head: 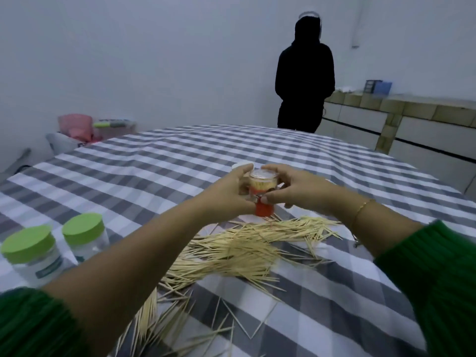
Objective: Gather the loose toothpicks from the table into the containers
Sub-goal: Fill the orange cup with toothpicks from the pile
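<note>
Both hands, left hand [233, 191] and right hand [296, 188], gripped the small clear red-based toothpick container [262, 193] mid-tabletop [154, 161]. Loose wooden toothpicks [244, 249] lay toward the near edge. Risk: tilting would probably spill its contents.

Table: round top [159, 161] under a grey and white checked cloth.
Toothpicks: loose heap [242, 251] spread across near centre.
Jars: two green-lidded [28, 243] [83, 228], upright, near left.
Far centre: white cap [240, 166].
</note>
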{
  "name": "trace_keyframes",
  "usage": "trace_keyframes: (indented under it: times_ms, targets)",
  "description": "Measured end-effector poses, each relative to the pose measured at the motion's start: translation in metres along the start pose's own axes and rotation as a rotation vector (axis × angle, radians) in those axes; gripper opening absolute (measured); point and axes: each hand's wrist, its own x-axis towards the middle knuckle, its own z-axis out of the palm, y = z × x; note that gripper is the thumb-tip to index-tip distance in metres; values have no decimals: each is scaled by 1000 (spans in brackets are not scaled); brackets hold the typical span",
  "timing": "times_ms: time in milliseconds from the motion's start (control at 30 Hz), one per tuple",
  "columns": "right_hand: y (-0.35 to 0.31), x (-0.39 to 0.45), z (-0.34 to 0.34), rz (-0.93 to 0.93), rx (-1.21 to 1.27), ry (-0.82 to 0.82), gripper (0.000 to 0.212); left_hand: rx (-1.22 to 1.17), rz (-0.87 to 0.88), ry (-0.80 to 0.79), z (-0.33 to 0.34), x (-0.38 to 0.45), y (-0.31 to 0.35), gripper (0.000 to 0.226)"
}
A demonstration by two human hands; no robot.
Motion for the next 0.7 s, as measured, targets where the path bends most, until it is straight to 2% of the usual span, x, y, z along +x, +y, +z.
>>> trace_keyframes:
  times_ms: [67,133,200,333,500,600,700]
  targets:
    - [5,17,-4,10,4,42,41,153,45,119,-4,18,-1,72]
    - [14,34,-4,47,39,89,42,296,60,324,-9,40,-8,60]
    - [23,47,-3,88,61,143,47,335,-14,397,-13,58,-18,59]
    - [45,71,0,175,109,209,50,230,-88,226,-16,79,-39,57]
    - [59,87,7,204,151,255,51,215,-67,233,-16,86,-50,58]
    - [60,88,9,220,143,262,79,239,-66,233,-14,86,-50,64]
    - [59,82,9,267,62,242,104,274,-104,219,-14,81,-48,84]
